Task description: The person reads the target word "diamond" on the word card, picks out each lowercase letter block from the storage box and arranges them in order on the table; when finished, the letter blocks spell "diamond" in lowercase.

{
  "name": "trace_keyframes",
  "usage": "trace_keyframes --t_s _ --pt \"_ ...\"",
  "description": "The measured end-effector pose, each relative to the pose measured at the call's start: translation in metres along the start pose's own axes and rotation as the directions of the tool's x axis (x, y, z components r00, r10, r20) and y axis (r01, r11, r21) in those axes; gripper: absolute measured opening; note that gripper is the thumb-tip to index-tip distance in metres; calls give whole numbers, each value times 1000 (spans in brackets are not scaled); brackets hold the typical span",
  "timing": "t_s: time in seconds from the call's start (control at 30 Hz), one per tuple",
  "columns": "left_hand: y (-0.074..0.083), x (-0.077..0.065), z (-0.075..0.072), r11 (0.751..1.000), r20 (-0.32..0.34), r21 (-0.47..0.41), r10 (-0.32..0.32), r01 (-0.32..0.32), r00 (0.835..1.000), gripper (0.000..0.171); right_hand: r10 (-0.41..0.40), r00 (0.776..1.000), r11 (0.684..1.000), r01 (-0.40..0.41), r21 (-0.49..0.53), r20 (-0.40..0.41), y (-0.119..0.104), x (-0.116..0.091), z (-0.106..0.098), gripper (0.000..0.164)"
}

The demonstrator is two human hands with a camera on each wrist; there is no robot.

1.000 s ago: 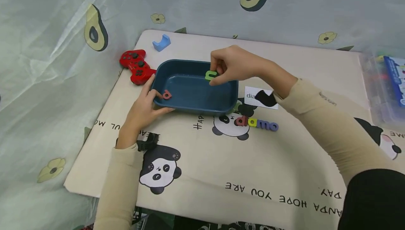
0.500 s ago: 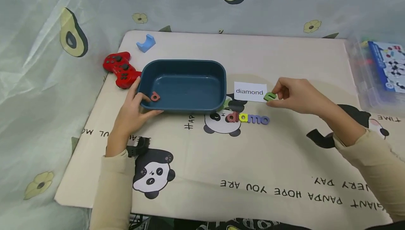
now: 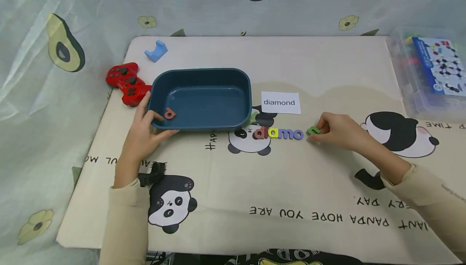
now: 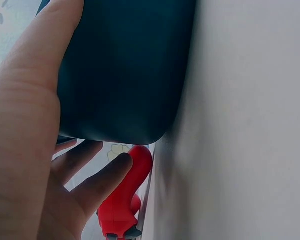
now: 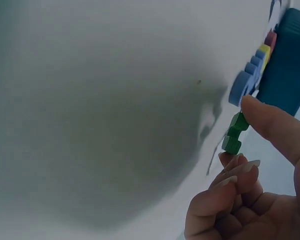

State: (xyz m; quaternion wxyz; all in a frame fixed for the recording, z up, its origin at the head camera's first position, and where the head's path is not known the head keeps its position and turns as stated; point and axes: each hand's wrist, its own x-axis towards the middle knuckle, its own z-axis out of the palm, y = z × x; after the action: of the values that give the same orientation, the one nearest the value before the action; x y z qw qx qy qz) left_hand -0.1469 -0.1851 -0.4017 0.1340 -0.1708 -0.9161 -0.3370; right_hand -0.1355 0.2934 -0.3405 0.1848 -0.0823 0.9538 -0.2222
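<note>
My right hand (image 3: pixel 342 132) pinches a green letter n (image 3: pixel 313 130) between thumb and fingers, just right of a row of coloured letters (image 3: pixel 285 134) reading "diamo". In the right wrist view, the green letter (image 5: pixel 233 133) is edge-on beside the purple o (image 5: pixel 241 88). My left hand (image 3: pixel 140 140) grips the near left corner of a dark blue tray (image 3: pixel 204 129), thumb along the front and a finger over the rim. A red letter d (image 3: pixel 169 113) lies inside the tray. Above the row is a white card (image 3: pixel 280 102) printed "diamond".
A red game controller (image 3: pixel 129 83) lies against the tray's left side. Behind it sits a light blue curved piece (image 3: pixel 156 51). A clear plastic box (image 3: pixel 418 95) with a blue printed sheet (image 3: pixel 442 66) stands at the right. The tabletop (image 3: pixel 291 184) has printed pandas and text.
My right hand has carried the green n out of the tray, past the card and down to the right end of the letter row. My left hand keeps hold of the tray.
</note>
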Motion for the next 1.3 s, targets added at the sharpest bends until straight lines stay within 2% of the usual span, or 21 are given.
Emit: trace_keyframes --t_s 0.37,0.8,1.1,1.3 --pt "0 -1 0 1000 2 9 -1 1 1000 42 58 996 998 -57 -23 63 -1 4 9 37" --pt "3 -1 -1 1000 -1 7 -11 11 1000 41 49 993 998 -44 -53 104 -5 4 12 37" --pt "0 -1 -1 1000 -14 13 8 -8 1000 44 32 993 997 -24 -68 117 -8 5 10 35" --pt "0 -1 0 1000 -5 12 14 -14 1000 44 23 990 995 -9 -97 141 -9 4 -1 42"
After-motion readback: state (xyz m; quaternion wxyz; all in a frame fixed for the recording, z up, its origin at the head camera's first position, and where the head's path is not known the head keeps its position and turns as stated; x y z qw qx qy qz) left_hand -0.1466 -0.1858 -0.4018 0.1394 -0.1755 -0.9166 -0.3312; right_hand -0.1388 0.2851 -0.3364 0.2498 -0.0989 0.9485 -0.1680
